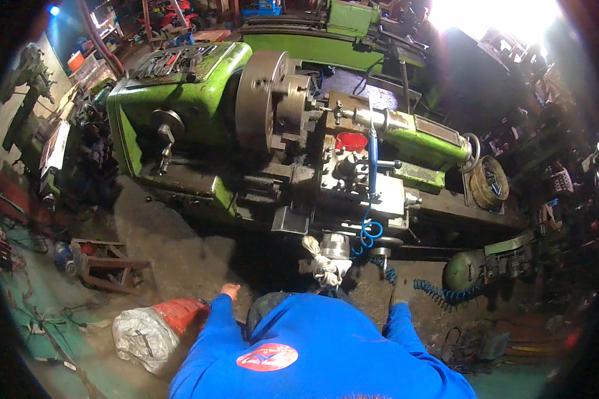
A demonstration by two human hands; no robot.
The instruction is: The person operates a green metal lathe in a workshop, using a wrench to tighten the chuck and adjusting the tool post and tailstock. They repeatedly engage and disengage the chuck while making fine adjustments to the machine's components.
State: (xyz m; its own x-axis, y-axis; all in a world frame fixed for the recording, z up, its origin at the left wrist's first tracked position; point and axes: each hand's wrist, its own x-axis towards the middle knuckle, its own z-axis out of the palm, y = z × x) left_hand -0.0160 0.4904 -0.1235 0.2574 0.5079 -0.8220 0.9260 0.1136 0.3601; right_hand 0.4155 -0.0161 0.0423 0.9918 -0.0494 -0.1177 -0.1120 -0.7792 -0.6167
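My left hand [230, 291] hangs low beside my body, nearest to a red and white sack [154, 327] on the floor; its fingers are too small and foreshortened to make out. On the other side my right hand [402, 292] is down near a coiled blue air hose [439, 292], its fingers blurred into the floor's colour. Neither hand visibly touches the machine. In front of me stands a green metal lathe [206, 93] with a large chuck [289, 103]. White rags [326, 265] hang by a round metal part [336, 246] at its front.
A blue air gun [373, 163] and a red bowl [351, 141] are on the lathe's carriage. Hand tools cover a tray [180, 63] on the headstock. A round tub [489, 185] sits at the right end. A metal frame [113, 264] and a green motor [464, 270] stand on the floor.
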